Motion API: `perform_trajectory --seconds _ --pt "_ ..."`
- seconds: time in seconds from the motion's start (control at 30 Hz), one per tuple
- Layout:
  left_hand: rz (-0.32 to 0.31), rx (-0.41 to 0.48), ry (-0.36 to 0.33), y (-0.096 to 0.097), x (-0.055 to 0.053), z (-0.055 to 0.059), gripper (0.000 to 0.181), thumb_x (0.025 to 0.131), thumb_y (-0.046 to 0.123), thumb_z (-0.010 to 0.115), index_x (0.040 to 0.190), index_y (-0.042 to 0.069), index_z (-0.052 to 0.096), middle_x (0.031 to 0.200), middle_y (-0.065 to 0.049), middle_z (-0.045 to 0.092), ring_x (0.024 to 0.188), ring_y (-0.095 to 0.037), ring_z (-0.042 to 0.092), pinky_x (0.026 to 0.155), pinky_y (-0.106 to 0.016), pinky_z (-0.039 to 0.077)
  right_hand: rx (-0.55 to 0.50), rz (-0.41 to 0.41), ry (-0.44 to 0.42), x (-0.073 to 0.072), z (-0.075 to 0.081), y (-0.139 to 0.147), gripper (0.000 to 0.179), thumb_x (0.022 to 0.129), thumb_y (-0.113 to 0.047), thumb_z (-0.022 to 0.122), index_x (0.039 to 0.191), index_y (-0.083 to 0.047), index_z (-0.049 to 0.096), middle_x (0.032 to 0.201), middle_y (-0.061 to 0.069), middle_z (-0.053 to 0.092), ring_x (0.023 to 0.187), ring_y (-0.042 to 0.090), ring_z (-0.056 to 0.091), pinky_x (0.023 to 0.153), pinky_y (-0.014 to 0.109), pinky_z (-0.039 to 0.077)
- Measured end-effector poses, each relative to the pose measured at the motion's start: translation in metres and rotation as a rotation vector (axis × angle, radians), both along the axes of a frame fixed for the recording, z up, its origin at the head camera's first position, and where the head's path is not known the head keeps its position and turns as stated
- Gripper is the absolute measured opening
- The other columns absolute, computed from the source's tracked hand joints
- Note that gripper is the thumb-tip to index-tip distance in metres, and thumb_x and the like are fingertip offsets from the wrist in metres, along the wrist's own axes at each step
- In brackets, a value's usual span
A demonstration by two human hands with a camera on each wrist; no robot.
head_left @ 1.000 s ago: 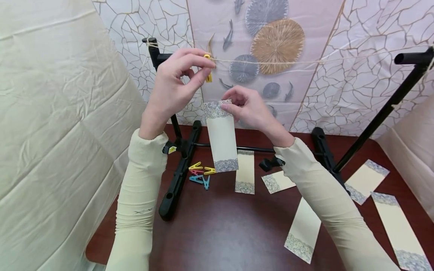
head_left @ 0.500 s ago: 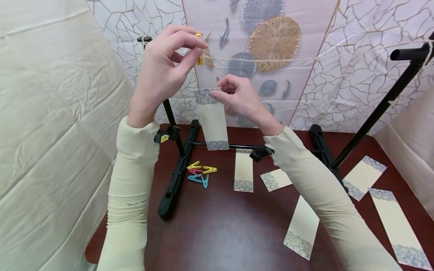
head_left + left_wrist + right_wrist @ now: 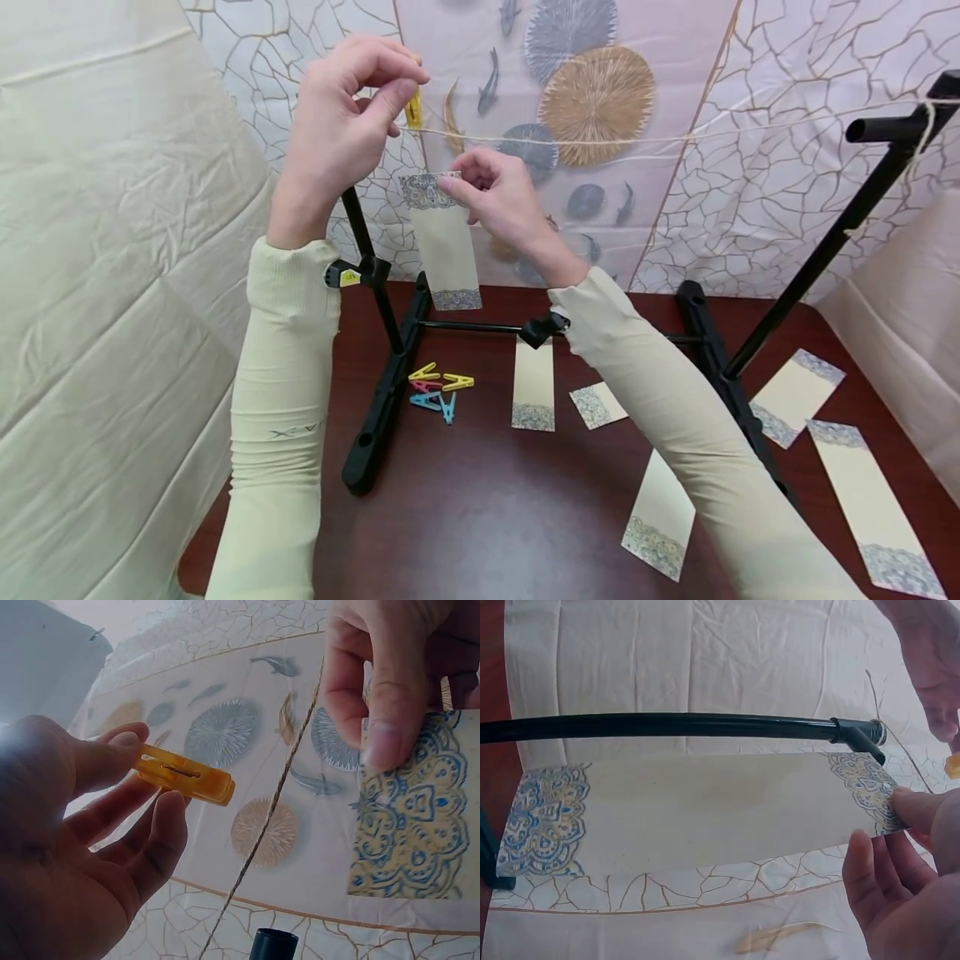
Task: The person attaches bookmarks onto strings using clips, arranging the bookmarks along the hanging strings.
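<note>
My left hand (image 3: 337,112) is raised at the string's left part and pinches a yellow clothespin (image 3: 187,777) between thumb and fingers. In the left wrist view the clothespin is apart from the string (image 3: 279,787). Lower and to the right, my right hand (image 3: 498,200) pinches the top edge of a cream paper card (image 3: 444,250) with lace-like patterned bands at both ends. The card hangs down just below the string, slightly tilted. In the right wrist view the thumb presses on the card's patterned end (image 3: 866,787).
Black stand posts (image 3: 847,225) hold the string at both sides. Several yellow, pink and blue clothespins (image 3: 438,390) lie by the left foot (image 3: 378,417). More cards (image 3: 534,387) lie on the dark table (image 3: 480,517), mainly at the right. A patterned cloth hangs behind.
Both hands have moved up and to the left in the head view, the left with the clothespin, the right with the card. Both grips are kept.
</note>
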State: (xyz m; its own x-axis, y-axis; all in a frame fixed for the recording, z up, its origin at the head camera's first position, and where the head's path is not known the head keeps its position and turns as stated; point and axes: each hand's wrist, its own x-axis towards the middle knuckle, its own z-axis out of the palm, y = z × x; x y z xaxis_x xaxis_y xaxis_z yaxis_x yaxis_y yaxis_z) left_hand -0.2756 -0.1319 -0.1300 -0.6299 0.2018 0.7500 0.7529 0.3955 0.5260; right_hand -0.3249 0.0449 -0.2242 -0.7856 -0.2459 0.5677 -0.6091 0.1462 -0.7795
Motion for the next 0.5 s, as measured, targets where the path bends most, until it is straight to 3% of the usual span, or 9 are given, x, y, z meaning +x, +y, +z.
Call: perform_trajectory --seconds 0.13,0.37,0.5 --pt "0.040 0.001 -0.002 0.000 -0.002 -0.001 0.017 0.098 0.004 0.055 0.105 -0.005 0.069 0.114 -0.002 0.063 0.088 -0.010 0.057 0.065 -0.019 0.048 -0.007 -0.022 0.016 -0.001 0.003 -0.007 0.017 0.090 -0.017 0.072 0.098 -0.002 0.069 0.071 -0.001 0.063 0.056 0.017 0.055 0.050 0.029 0.050" --pt "0.122 -0.047 -0.017 -0.002 -0.011 -0.003 0.018 0.098 0.007 0.056 0.106 -0.002 0.070 0.115 -0.004 0.067 0.055 -0.007 0.052 0.053 -0.019 0.047 -0.062 -0.026 0.042 -0.002 0.007 -0.016 0.018 0.089 -0.016 0.073 0.098 -0.001 0.071 0.071 -0.001 0.063 0.051 0.018 0.054 0.050 0.031 0.050" --pt "0.144 -0.078 -0.007 -0.005 -0.014 -0.004 0.019 0.098 0.009 0.056 0.106 -0.001 0.070 0.115 -0.004 0.068 0.053 -0.005 0.052 0.052 -0.019 0.047 -0.089 -0.030 0.050 -0.003 0.008 -0.019 0.018 0.089 -0.016 0.072 0.098 0.000 0.071 0.070 -0.002 0.063 0.051 0.016 0.054 0.050 0.029 0.050"
